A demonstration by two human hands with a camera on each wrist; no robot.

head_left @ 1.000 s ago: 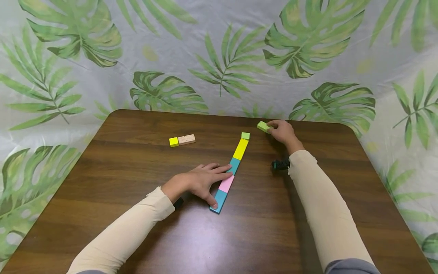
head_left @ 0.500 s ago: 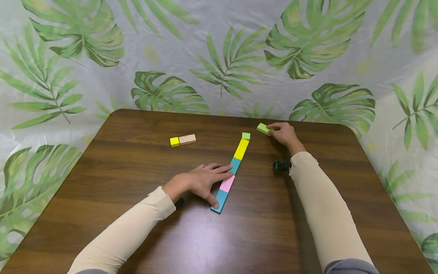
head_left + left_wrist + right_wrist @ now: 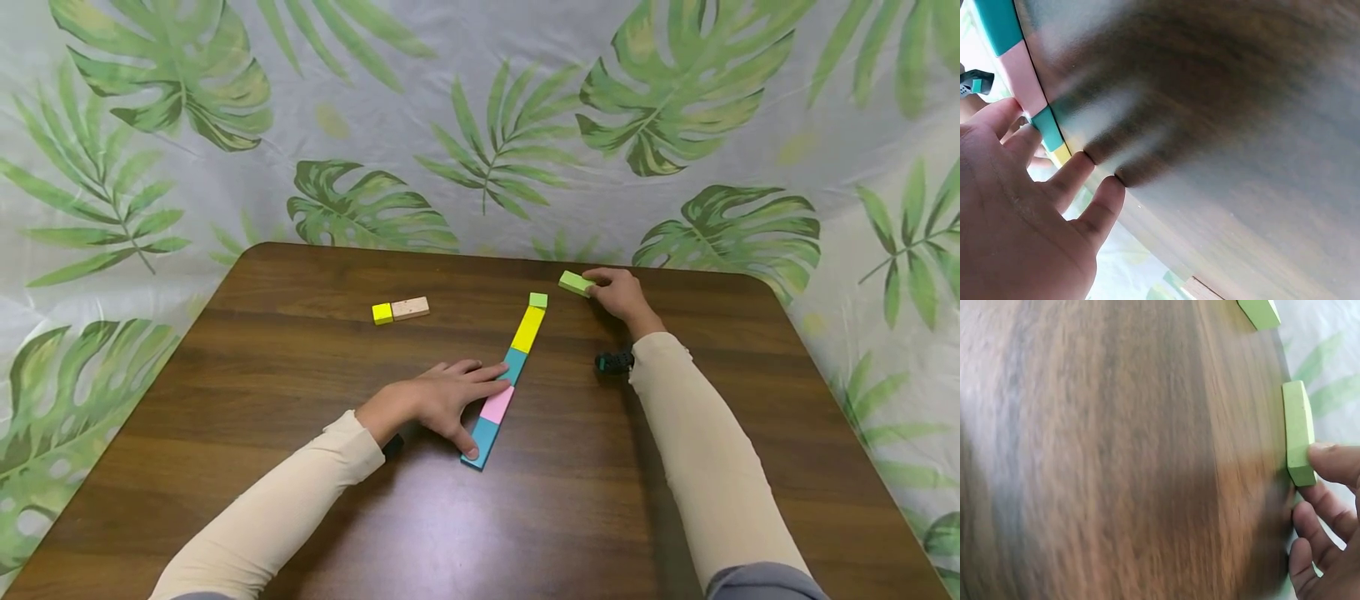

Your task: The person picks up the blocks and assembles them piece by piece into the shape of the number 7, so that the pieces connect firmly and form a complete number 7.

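Block (image 3: 573,283), lt green & oblong, is pinched at one end by R hand (image 3: 619,293) nr far edge of table (image 3: 285,367). Teal/pink/yellow row (image 3: 497,404), w/ green end piece (image 3: 538,300), is touched by L hand (image 3: 446,398), fingers spread. Yellow cube (image 3: 382,313) & bare-wood block (image 3: 410,308) are seen farther L.

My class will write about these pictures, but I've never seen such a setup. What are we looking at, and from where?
There is no machine: a person's bare left hand and right hand do the work. The widest picture comes from a camera on the head, the others from one on each wrist. On the brown table, five pieces lie in a slanting line, nearest first: teal block, pink block, second teal block, yellow block, small green block. Off to the left, a small yellow block lies beside a pale wooden block. The left hand touches both teal blocks; the right hand pinches a longer green block.
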